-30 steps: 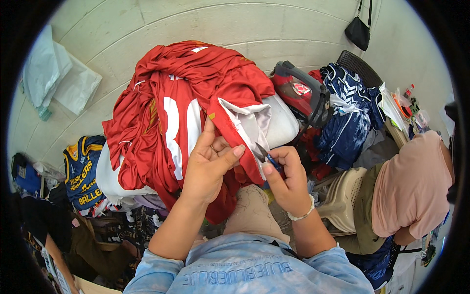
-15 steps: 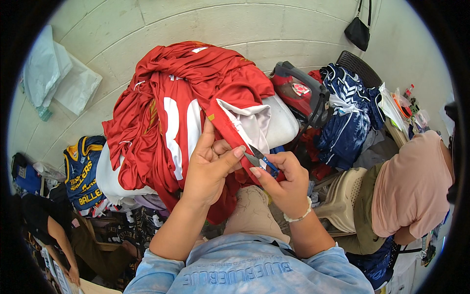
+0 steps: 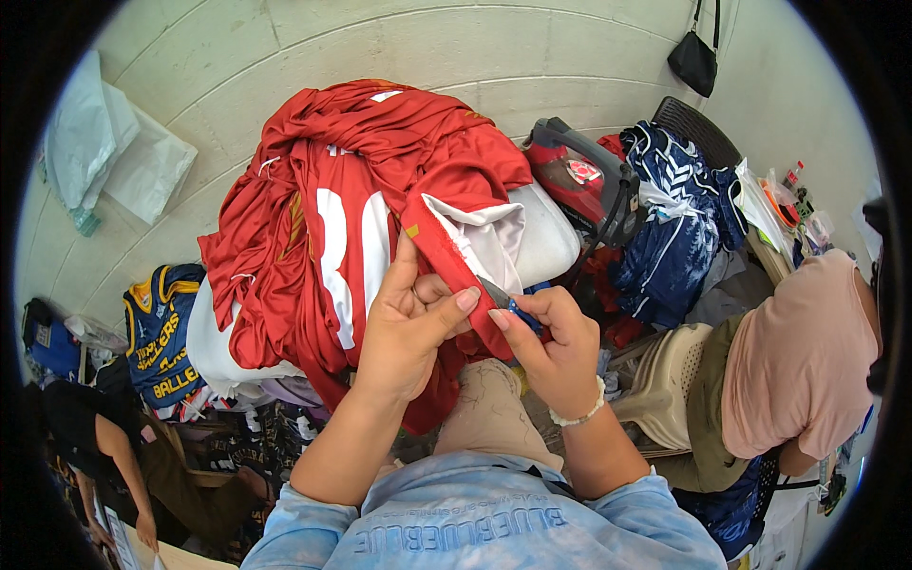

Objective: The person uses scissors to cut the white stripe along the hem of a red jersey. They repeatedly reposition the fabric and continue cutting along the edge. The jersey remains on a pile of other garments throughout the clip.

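My left hand (image 3: pixel 408 332) pinches the red band (image 3: pixel 446 256) of a garment whose white lining (image 3: pixel 480 239) shows, folded open. My right hand (image 3: pixel 551 337) is closed on small blue-handled scissors (image 3: pixel 516 309), their grey blades lying against the band just right of my left thumb. The band is part of a big heap of red jerseys (image 3: pixel 266 247) with white lettering panels, piled on a white padded surface (image 3: pixel 549 228) directly in front of me.
A red-and-grey iron (image 3: pixel 570 171) and navy jerseys (image 3: pixel 665 247) lie right. A person in pink (image 3: pixel 788 361) sits on the right near a beige chair (image 3: pixel 665 380); another in black (image 3: pixel 104 446) is lower left. Plastic bags (image 3: pixel 133 152) hang left, a black bag (image 3: pixel 692 62) upper right.
The scissors swung down and left across the red band, showing more blade, then shifted slightly back against the lining edge. The person at lower left has moved an arm.
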A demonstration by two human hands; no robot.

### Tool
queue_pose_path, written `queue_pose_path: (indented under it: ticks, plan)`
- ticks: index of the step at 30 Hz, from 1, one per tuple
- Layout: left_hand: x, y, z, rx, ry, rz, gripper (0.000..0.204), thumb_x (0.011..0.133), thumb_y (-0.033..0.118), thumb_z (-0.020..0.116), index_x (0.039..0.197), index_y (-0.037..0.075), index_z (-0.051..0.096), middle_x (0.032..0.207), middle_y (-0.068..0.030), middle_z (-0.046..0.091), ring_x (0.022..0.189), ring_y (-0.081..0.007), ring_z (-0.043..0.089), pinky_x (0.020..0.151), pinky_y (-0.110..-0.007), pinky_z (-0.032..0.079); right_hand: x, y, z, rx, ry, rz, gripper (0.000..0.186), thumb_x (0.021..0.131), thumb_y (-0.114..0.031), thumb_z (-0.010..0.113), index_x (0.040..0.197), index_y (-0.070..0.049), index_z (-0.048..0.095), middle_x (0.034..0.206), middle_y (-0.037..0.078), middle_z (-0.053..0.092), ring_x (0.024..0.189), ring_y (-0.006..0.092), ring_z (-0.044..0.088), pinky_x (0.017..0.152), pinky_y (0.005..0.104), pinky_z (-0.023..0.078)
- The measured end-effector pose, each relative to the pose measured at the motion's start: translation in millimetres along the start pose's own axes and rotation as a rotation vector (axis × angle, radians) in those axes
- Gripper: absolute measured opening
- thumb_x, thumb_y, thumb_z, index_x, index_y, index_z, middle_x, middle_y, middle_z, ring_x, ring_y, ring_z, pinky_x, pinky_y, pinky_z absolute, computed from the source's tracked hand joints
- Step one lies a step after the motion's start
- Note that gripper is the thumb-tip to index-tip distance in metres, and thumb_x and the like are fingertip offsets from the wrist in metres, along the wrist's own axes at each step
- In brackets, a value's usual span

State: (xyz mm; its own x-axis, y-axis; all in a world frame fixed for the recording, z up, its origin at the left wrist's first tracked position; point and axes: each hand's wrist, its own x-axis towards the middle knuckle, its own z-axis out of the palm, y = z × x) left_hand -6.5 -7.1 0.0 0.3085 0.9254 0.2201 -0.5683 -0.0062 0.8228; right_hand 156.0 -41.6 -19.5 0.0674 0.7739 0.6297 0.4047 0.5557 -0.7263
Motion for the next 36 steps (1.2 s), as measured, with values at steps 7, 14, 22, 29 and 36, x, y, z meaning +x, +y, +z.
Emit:
queue_pose_path:
  ticks: [7, 14, 22, 29, 36]
  plan:
    - [0.2, -3.6, -0.4, -0.021, -0.027, 0.007, 0.083, 0.089, -0.004, 0.058, 0.152, 0.012, 0.006, 0.108, -0.009, 0.063, 0.096, -0.0139, 0.063, 0.08, -0.029, 0.054, -3.1, 3.9, -1.0, 0.203, -0.031, 0.092, 0.023, 0.081, -0.011, 0.076, 0.094, 0.0, 0.06, 0.079, 0.006, 0.065, 0.067, 0.0066, 0.058, 0.057, 0.0226, 0.045]
    - [-0.1, -3.1, 1.8, -0.015, -0.03, 0.002, 0.084, 0.09, -0.003, 0.058, 0.152, 0.012, 0.004, 0.109, -0.0092, 0.063, 0.098, -0.0155, 0.063, 0.081, -0.03, 0.054, -4.6, -1.1, -7.2, 0.072, -0.057, 0.083, 0.024, 0.082, -0.007, 0.074, 0.094, 0.002, 0.056, 0.079, 0.005, 0.065, 0.07, 0.0046, 0.056, 0.062, 0.0196, 0.044]
    - [-0.3, -1.7, 1.7, -0.001, -0.027, 0.009, 0.084, 0.09, -0.003, 0.058, 0.152, 0.013, 0.005, 0.11, -0.0087, 0.063, 0.098, -0.0154, 0.064, 0.081, -0.031, 0.055, -1.4, 2.3, -0.5, 0.104, 0.015, 0.025, 0.025, 0.08, -0.014, 0.078, 0.092, -0.001, 0.061, 0.074, 0.006, 0.066, 0.06, 0.0051, 0.056, 0.052, 0.0214, 0.044]
    - [0.5, -4.4, 0.7, 0.015, 0.007, -0.02, 0.085, 0.089, -0.004, 0.059, 0.152, 0.014, 0.005, 0.11, -0.008, 0.063, 0.098, -0.015, 0.063, 0.081, -0.031, 0.055, -0.7, 2.8, -2.3, 0.04, -0.009, 0.067, 0.021, 0.082, -0.013, 0.076, 0.09, -0.001, 0.06, 0.073, 0.005, 0.065, 0.059, 0.0059, 0.056, 0.053, 0.022, 0.044]
    - [4.0, -9.4, 4.7, -0.064, 0.034, 0.014, 0.082, 0.09, -0.003, 0.058, 0.152, 0.015, 0.009, 0.112, -0.0052, 0.061, 0.102, -0.0145, 0.061, 0.085, -0.031, 0.053, -3.6, 9.1, 3.4, 0.348, -0.077, 0.345, 0.019, 0.083, -0.011, 0.074, 0.089, -0.002, 0.058, 0.069, -0.004, 0.054, 0.064, 0.0019, 0.045, 0.056, 0.0196, 0.038]
